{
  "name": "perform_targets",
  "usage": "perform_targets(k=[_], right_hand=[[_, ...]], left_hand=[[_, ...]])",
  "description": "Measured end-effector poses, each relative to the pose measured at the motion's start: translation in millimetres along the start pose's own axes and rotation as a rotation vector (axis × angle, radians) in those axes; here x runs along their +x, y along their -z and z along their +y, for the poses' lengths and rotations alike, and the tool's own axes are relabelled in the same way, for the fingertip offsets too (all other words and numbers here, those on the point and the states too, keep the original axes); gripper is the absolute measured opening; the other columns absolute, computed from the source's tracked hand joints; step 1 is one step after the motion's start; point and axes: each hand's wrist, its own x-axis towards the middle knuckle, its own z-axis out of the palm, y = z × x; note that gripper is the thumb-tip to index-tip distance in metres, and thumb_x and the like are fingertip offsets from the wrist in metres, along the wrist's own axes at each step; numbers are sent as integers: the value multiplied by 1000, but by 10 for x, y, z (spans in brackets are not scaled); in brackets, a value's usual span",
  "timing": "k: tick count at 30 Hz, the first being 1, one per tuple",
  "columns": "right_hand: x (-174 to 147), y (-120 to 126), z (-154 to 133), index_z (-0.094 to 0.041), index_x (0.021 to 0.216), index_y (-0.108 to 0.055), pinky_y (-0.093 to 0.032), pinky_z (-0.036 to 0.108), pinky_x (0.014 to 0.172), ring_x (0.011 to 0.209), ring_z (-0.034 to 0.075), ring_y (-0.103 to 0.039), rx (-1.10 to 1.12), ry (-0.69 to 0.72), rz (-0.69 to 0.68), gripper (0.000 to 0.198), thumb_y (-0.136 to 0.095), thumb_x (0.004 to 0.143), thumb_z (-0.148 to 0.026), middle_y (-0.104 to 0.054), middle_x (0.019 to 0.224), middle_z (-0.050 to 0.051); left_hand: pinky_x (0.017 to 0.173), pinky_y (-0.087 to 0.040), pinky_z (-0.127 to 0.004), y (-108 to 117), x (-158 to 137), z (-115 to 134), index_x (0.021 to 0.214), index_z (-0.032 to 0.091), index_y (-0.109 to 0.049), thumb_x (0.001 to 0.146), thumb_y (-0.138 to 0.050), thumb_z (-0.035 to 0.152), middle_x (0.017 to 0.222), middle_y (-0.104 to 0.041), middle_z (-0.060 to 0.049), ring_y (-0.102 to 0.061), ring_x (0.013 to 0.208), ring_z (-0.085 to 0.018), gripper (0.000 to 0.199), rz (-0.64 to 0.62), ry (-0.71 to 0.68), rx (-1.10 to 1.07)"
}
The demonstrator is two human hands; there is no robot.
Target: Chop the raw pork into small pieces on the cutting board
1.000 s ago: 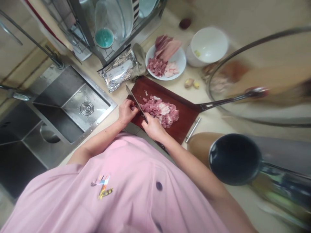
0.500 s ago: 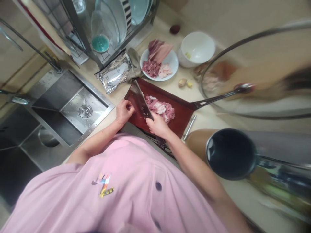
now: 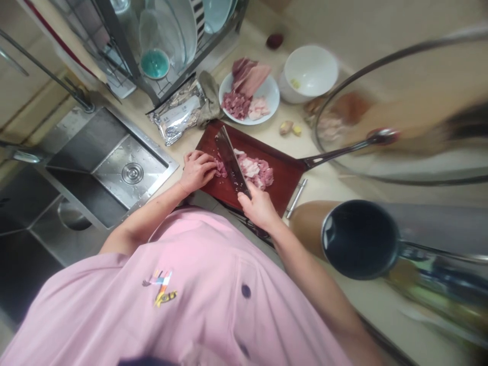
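A dark red cutting board [image 3: 280, 192] lies on the counter in front of me. My right hand [image 3: 260, 206] is closed round the handle of a cleaver [image 3: 231, 159], its wide blade tilted over the board. To the right of the blade sits a heap of cut pink and white meat [image 3: 263, 173]. On the blade's other side are small meat pieces [image 3: 220, 169]. My left hand [image 3: 198, 172] rests at the board's left edge, its bent fingers pressed against these small pieces. Bits of meat cling to the blade.
Behind the board stand a plate [image 3: 272, 104] of meat, a white bowl [image 3: 313, 71] and ginger pieces [image 3: 286, 128]. A foil packet [image 3: 179, 114] lies by the dish rack [image 3: 147, 89]. The steel sink [image 3: 148, 180] is at left, a dark pot [image 3: 360, 239] and a glass lid [image 3: 389, 66] at right.
My left hand has gone from pinched fingers to lying against small meat pieces, which now show left of the blade. The cleaver has shifted slightly right.
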Motion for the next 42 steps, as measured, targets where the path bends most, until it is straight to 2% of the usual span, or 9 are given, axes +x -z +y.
perform_targets(k=[3, 6, 10, 15, 21, 28, 33, 36, 42], right_hand=[[-75, -6, -45, -17, 127, -57, -50, 35, 79, 84, 25, -67, -164, 9, 27, 46, -44, 85, -28, -71, 92, 10], [-139, -45, -105, -16, 131, -56, -50, 34, 79, 83, 24, -68, -215, -5, -39, 48, -42, 86, -27, -72, 90, 10], [-155, -116, -178, -13, 132, -54, -50, 32, 77, 80, 23, -68, -259, 16, -110, 49, -42, 86, -25, -73, 91, 12], [-192, -99, -209, -12, 133, -53, -49, 31, 75, 79, 24, -69, -354, -2, -133, 49, -42, 87, -24, -73, 88, 12], [-284, -62, -196, -13, 133, -52, -48, 31, 77, 85, 25, -69, -374, -22, -213, 47, -41, 88, -23, -73, 94, 12], [133, -301, -332, -14, 131, -50, -47, 33, 77, 88, 28, -68, -428, -35, -192, 46, -40, 87, -21, -73, 93, 13], [21, -132, -268, -17, 126, -55, -47, 30, 77, 87, 25, -68, -307, -16, -217, 42, -40, 87, -22, -72, 94, 11], [-79, -70, -233, -17, 125, -55, -47, 30, 73, 78, 24, -67, -284, -58, -246, 42, -41, 86, -24, -72, 85, 9], [112, -267, -286, -16, 125, -55, -46, 31, 77, 87, 26, -67, -313, 8, -171, 42, -41, 85, -19, -73, 94, 11]], left_hand=[[91, -37, -40, 65, -43, -12, 92, 21, -67, 86, -59, 34, 99, -66, -6, -54, 97, -21, 17, 83, 78, -55], [80, -44, -30, 85, -131, 12, 86, 19, -66, 86, -58, 30, 90, -64, -4, -56, 84, -15, 14, 144, 119, -163], [65, -45, -23, -41, -169, 97, 80, 17, -65, 81, -62, 24, 84, -60, -2, -54, 67, -10, 7, 218, 254, -247], [64, -45, -22, -185, -132, 134, 73, 17, -59, 74, -62, 14, 78, -56, 0, -53, 65, -9, 4, 316, 359, -254], [61, -42, -23, -170, -118, 142, 68, 17, -56, 72, -64, 15, 71, -53, 1, -50, 62, -10, 10, 294, 403, -210], [62, -40, -24, -164, -65, 120, 65, 18, -52, 71, -69, 21, 69, -53, 1, -49, 63, -11, 18, 240, 398, -157], [63, -41, -24, -203, -73, 103, 68, 18, -52, 70, -65, 17, 72, -55, 1, -50, 65, -11, 13, 256, 420, -142], [64, -41, -25, -208, -79, 106, 69, 19, -52, 69, -65, 16, 72, -54, 1, -50, 64, -12, 13, 258, 425, -144], [63, -41, -25, -175, -77, 94, 67, 19, -50, 69, -64, 16, 69, -53, 2, -48, 63, -11, 14, 258, 434, -128]])
